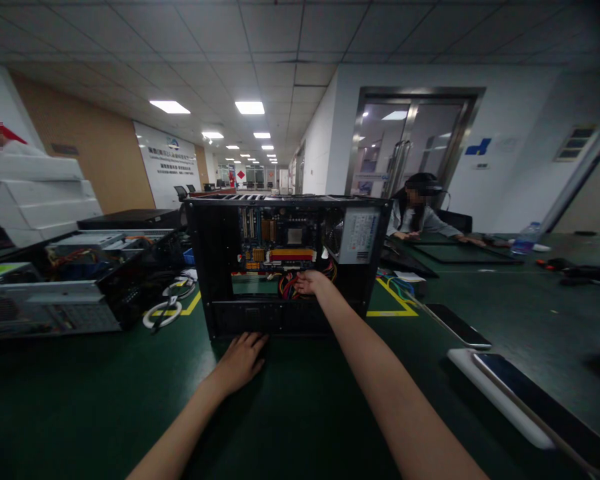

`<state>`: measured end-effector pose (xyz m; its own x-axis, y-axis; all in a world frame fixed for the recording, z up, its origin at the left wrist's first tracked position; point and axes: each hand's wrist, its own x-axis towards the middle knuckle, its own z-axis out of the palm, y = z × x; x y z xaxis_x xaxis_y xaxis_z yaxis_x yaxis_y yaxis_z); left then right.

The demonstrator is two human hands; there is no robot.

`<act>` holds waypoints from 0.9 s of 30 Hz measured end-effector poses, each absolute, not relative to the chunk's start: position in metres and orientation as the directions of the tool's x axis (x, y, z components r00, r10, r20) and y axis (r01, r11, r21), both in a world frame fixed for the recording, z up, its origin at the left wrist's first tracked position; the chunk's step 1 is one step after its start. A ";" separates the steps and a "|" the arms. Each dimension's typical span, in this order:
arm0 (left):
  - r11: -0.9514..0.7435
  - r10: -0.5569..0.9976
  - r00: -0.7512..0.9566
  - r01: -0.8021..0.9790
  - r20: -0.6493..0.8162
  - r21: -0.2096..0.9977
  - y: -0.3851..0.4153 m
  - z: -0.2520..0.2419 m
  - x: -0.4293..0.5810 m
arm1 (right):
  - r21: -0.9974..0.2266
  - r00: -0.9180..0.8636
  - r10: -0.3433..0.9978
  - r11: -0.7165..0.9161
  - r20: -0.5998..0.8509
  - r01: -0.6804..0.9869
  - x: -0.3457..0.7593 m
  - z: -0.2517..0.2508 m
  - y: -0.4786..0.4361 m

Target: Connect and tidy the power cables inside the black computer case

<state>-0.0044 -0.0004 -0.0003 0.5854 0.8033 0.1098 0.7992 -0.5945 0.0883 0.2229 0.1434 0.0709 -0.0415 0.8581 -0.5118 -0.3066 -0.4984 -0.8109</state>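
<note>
An open black computer case (210, 267) stands on the green table (300, 413) in front of me, its side off and the motherboard (280, 243) showing. My left hand (243, 360) lies flat on the table with fingers stretched out, touching the case's lower front edge. My right hand (307, 282) reaches inside the case among the coloured cables (287, 287) below the motherboard; its fingers are curled there and I cannot make out what they hold. A grey power supply (359, 235) sits in the case's upper right.
Another opened computer (65, 280) lies at the left, with white cable loops (166, 310) beside it. Two phones (457, 325) and a white tray (500, 407) lie at the right. A person (417, 210) sits across the table. Yellow tape (395, 303) marks the mat.
</note>
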 end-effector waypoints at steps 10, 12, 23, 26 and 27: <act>-0.591 0.807 0.583 0.802 0.097 0.093 -0.002 0.003 -0.004 | -0.820 -0.033 0.867 -0.482 -0.497 -0.309 0.221 0.074 0.141; -0.587 0.809 0.581 0.804 0.091 0.093 -0.002 0.004 -0.004 | -0.820 -0.026 0.869 -0.475 -0.494 -0.320 0.221 0.073 0.143; -0.585 0.811 0.579 0.806 0.088 0.089 -0.004 0.006 -0.003 | -0.795 -0.037 0.891 -0.422 -0.453 -0.436 0.220 0.068 0.152; -0.578 0.816 0.573 0.812 0.075 0.086 -0.004 0.006 -0.003 | -0.799 -0.019 0.892 -0.415 -0.452 -0.434 0.220 0.068 0.154; -0.578 0.816 0.573 0.811 0.077 0.085 -0.004 0.006 -0.003 | -0.799 -0.021 0.889 -0.420 -0.456 -0.431 0.220 0.068 0.154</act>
<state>-0.0033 -0.0038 0.0057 0.5734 0.8157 0.0765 0.8114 -0.5783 0.0849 0.2202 0.1537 0.0685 -0.0215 0.8895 -0.4564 -0.4308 -0.4202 -0.7987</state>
